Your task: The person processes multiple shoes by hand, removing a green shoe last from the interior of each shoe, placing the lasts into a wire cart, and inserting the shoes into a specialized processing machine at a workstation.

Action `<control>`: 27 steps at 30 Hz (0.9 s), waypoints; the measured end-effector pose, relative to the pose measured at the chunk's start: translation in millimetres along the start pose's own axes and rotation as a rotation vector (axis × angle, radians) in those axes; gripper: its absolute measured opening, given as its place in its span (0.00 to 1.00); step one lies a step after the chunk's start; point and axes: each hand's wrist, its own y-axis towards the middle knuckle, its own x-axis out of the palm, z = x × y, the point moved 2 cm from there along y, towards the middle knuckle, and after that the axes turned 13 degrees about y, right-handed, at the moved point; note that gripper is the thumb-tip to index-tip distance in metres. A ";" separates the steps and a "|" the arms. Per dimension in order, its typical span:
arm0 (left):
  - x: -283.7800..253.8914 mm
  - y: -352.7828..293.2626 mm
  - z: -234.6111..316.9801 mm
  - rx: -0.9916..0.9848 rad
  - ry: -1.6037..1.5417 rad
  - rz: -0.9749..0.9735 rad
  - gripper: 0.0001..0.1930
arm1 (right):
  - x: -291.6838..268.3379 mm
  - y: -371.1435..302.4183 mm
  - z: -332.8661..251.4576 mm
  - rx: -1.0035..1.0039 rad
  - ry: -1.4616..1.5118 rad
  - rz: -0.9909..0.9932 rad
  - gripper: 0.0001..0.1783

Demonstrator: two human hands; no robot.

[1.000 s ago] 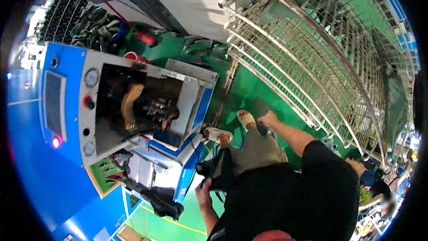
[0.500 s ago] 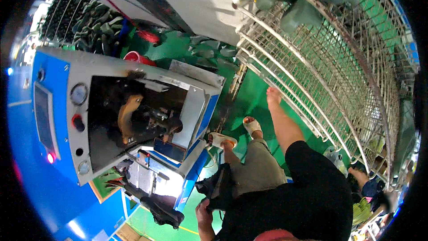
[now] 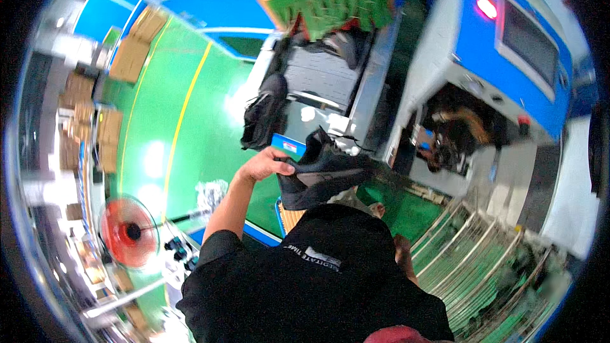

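My left hand (image 3: 264, 165) is raised in front of my black shirt and grips a black shoe (image 3: 321, 171) by its rear edge. The shoe lies on its side, with its opening toward my hand. A second black shoe (image 3: 264, 111) hangs just above my hand, against the grey front of the machine's work table (image 3: 321, 79). My right hand does not show in the head view.
A blue and white machine (image 3: 483, 51) with a red lamp (image 3: 486, 6) and a screen (image 3: 530, 38) stands at upper right. A metal wire rack (image 3: 483, 267) fills the lower right. On the left are a green floor (image 3: 184, 140), cardboard boxes (image 3: 127, 57) and an orange fan (image 3: 130, 232).
The view has swung round: the machine went from the left to the upper right, the rack to the lower right. My left hand has lifted the black shoe higher, toward the machine.
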 end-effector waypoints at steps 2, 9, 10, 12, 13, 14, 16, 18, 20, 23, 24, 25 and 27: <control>-24.9 -6.5 -4.1 0.084 -0.066 0.105 0.17 | -28.9 5.8 1.8 -0.007 0.346 -0.017 0.19; -80.7 68.4 -101.4 -0.012 1.238 0.369 0.31 | -153.5 2.5 -190.9 0.271 1.032 0.129 0.27; -87.0 79.0 -110.9 -0.041 1.243 0.343 0.31 | -176.5 5.5 -212.9 0.212 0.982 0.135 0.27; -93.1 88.8 -114.8 -0.001 1.015 0.362 0.29 | -202.5 4.8 -262.6 0.269 0.885 0.241 0.28; -90.5 92.1 -116.8 0.005 1.039 0.389 0.29 | -211.0 1.0 -298.0 0.297 0.825 0.282 0.28; -89.5 90.8 -117.6 0.007 1.068 0.407 0.30 | -212.8 -6.1 -325.9 0.271 0.754 0.301 0.27; -80.4 87.2 -117.0 0.007 1.100 0.484 0.30 | -220.8 2.0 -316.1 0.282 0.764 0.260 0.27; -72.4 78.1 -118.1 0.015 1.020 0.586 0.30 | -219.1 7.0 -317.3 0.330 0.688 0.230 0.28; -59.6 57.1 -116.5 0.031 0.940 0.693 0.30 | -215.8 15.4 -310.9 0.331 0.676 0.135 0.29; -32.7 -14.5 -111.2 -0.058 0.853 0.705 0.30 | -196.0 20.4 -318.2 0.231 0.708 0.067 0.23; -23.2 -38.2 -111.0 -0.077 0.827 0.713 0.30 | -190.0 21.1 -313.0 0.215 0.673 0.022 0.23; -10.6 -67.0 -116.5 -0.116 0.784 0.737 0.31 | -189.2 31.3 -303.0 0.201 0.622 -0.044 0.23; 13.9 -119.0 -151.6 -0.163 0.732 0.819 0.32 | -182.8 59.5 -286.3 0.177 0.538 -0.178 0.22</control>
